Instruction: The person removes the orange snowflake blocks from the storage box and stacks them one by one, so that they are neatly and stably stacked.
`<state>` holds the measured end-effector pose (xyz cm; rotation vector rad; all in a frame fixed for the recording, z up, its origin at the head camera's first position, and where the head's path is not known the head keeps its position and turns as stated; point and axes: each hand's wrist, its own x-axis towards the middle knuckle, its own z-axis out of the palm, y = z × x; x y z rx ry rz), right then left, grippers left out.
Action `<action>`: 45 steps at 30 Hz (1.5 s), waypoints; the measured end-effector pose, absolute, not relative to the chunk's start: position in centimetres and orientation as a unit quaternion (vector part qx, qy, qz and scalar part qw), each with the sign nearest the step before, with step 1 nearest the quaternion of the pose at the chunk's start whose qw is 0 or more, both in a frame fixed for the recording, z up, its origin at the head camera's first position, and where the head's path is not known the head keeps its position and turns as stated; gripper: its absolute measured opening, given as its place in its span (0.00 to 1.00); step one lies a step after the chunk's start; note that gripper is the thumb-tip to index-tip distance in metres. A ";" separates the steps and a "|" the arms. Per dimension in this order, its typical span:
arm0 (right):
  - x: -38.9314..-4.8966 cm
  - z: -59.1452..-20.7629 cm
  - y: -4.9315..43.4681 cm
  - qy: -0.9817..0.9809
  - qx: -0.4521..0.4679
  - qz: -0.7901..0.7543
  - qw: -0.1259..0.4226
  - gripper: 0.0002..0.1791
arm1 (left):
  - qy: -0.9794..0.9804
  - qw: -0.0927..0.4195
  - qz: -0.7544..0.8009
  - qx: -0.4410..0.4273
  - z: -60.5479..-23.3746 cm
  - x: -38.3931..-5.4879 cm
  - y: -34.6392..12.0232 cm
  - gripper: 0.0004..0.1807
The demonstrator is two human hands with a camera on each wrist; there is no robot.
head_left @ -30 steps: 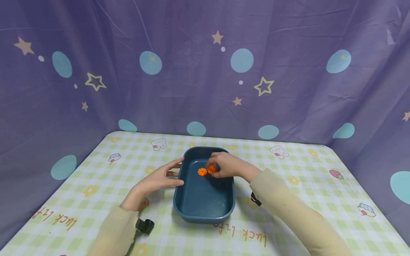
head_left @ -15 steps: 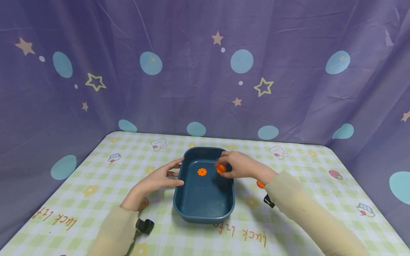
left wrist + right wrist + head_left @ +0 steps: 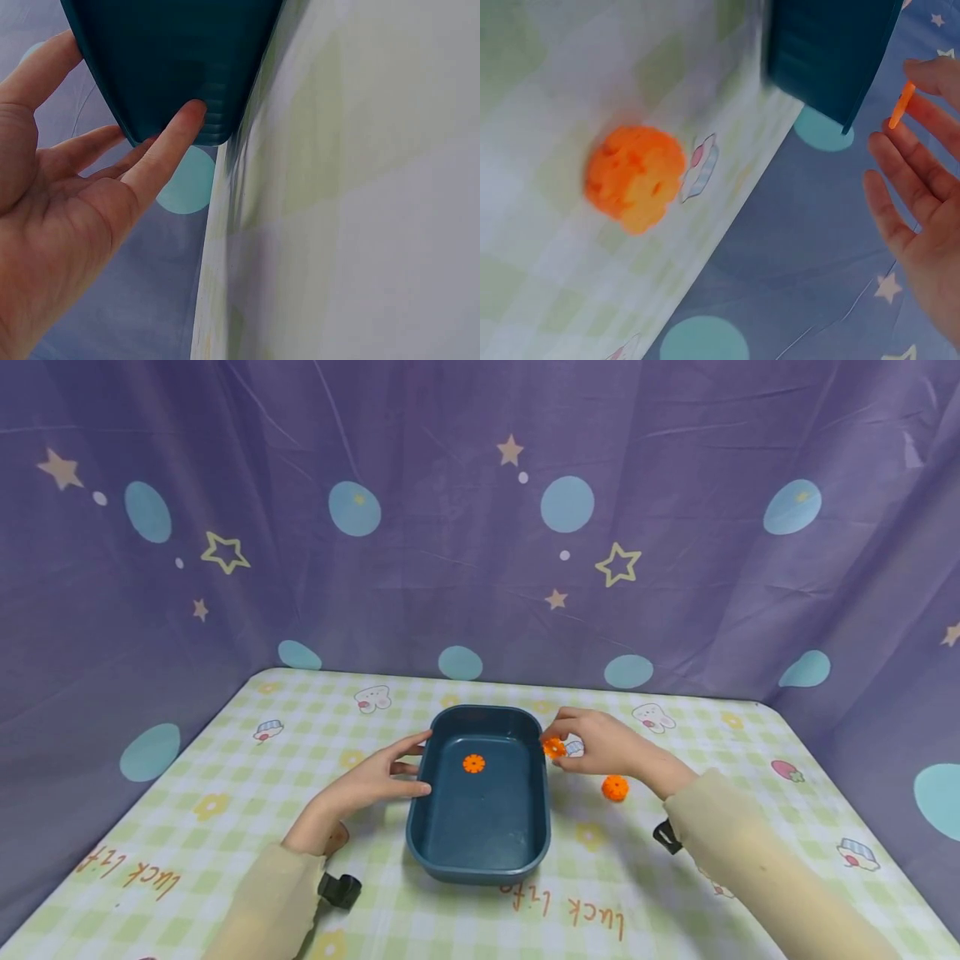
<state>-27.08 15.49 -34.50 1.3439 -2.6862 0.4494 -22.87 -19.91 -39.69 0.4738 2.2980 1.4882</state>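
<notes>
A dark blue rectangular tub point(image 3: 480, 827) stands on the table, with one flat orange notched disc point(image 3: 473, 764) lying on its floor. My left hand point(image 3: 367, 783) rests against the tub's left side with spread fingers, and the left wrist view shows its fingertips point(image 3: 196, 109) touching the outer wall. Just outside the right rim, my right hand point(image 3: 603, 745) pinches another orange notched disc point(image 3: 554, 748) between thumb and fingers, seen edge-on in the right wrist view. Below that hand, a rounded orange clump point(image 3: 615, 788), seemingly of joined discs, sits on the tablecloth.
A green-and-white checked tablecloth point(image 3: 375, 893) with printed flowers and lettering covers the table. Behind it hangs a purple curtain point(image 3: 450, 568) with stars and blue ovals. Black wrist straps point(image 3: 340, 890) show at the sleeves.
My right hand has moved right with its disc, from inside the tub over the rim to outside. The orange clump, hidden earlier by the arm, now shows fully. My left hand stays put.
</notes>
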 end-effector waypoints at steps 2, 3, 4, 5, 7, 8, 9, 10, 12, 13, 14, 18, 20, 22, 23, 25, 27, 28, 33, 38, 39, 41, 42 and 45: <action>-27.1 -34.7 16.1 -0.884 0.438 0.152 0.055 0.14 | 0.814 0.179 0.526 0.168 -39.7 -22.9 -19.9 0.43; -27.1 -34.8 16.4 -0.885 0.435 0.153 0.056 0.13 | 0.815 0.179 0.525 0.169 -39.7 -22.9 -19.9 0.43; -27.2 -34.9 16.6 -0.886 0.433 0.155 0.057 0.13 | 0.815 0.178 0.525 0.169 -39.7 -22.9 -19.9 0.43; -27.2 -35.0 16.9 -0.887 0.430 0.155 0.059 0.13 | 0.815 0.177 0.525 0.168 -39.7 -22.9 -19.9 0.43; -27.2 -35.2 17.3 -0.890 0.424 0.157 0.060 0.13 | 0.815 0.177 0.525 0.169 -39.7 -22.9 -19.9 0.43; -27.2 -35.3 17.6 -0.891 0.420 0.158 0.060 0.13 | 0.815 0.178 0.525 0.169 -39.7 -22.9 -19.9 0.43; -27.1 -35.4 17.8 -0.893 0.416 0.158 0.059 0.13 | 0.815 0.178 0.525 0.170 -39.6 -22.9 -19.9 0.43; -27.1 -35.5 18.0 -0.895 0.413 0.159 0.058 0.13 | 0.815 0.177 0.525 0.170 -39.6 -22.9 -19.9 0.43; -27.0 -35.8 18.4 -0.899 0.405 0.158 0.055 0.14 | 0.815 0.178 0.525 0.170 -39.6 -22.8 -19.9 0.43; -27.0 -35.9 18.7 -0.901 0.402 0.158 0.054 0.15 | 0.815 0.177 0.525 0.170 -39.6 -22.8 -19.9 0.43; -27.0 -36.0 18.9 -0.903 0.398 0.157 0.052 0.15 | 0.815 0.177 0.525 0.170 -39.6 -22.8 -19.9 0.43; -26.9 -36.5 19.8 -0.909 0.385 0.155 0.039 0.17 | 0.815 0.176 0.525 0.171 -39.6 -22.8 -19.9 0.43; -26.9 -36.7 20.2 -0.911 0.382 0.155 0.033 0.16 | 0.816 0.175 0.524 0.171 -39.6 -22.8 -19.9 0.43; -26.9 -37.0 20.6 -0.912 0.379 0.158 0.026 0.15 | 0.816 0.176 0.523 0.171 -39.6 -22.8 -19.9 0.43; -27.0 -37.1 20.8 -0.912 0.378 0.157 0.024 0.14 | 0.816 0.177 0.524 0.171 -39.6 -22.8 -19.9 0.43; -27.0 -37.4 21.2 -0.914 0.374 0.154 0.022 0.13 | 0.815 0.178 0.525 0.170 -39.6 -22.8 -19.9 0.43; -26.9 -37.6 21.5 -0.916 0.370 0.151 0.021 0.13 | 0.814 0.179 0.525 0.170 -39.6 -22.8 -19.9 0.43; -26.9 -37.7 21.7 -0.917 0.369 0.149 0.021 0.13 | 0.814 0.179 0.525 0.170 -39.6 -22.8 -19.9 0.42; -26.7 -38.3 22.4 -0.921 0.361 0.142 0.018 0.12 | 0.816 0.179 0.523 0.170 -39.6 -22.8 -19.9 0.43; -26.4 -38.8 23.0 -0.922 0.358 0.149 0.009 0.10 | 0.815 0.180 0.523 0.170 -39.7 -22.8 -19.9 0.43; -26.4 -38.9 23.1 -0.922 0.358 0.149 0.008 0.10 | 0.815 0.181 0.523 0.170 -39.7 -22.8 -19.9 0.43; -26.3 -39.0 23.3 -0.922 0.356 0.149 0.006 0.10 | 0.815 0.181 0.524 0.170 -39.7 -22.8 -19.9 0.43; -26.3 -39.1 23.4 -0.923 0.355 0.148 0.005 0.10 | 0.815 0.182 0.524 0.170 -39.7 -22.8 -19.9 0.43; -26.2 -39.2 23.6 -0.925 0.352 0.146 0.002 0.10 | 0.814 0.181 0.525 0.168 -39.7 -22.9 -19.9 0.42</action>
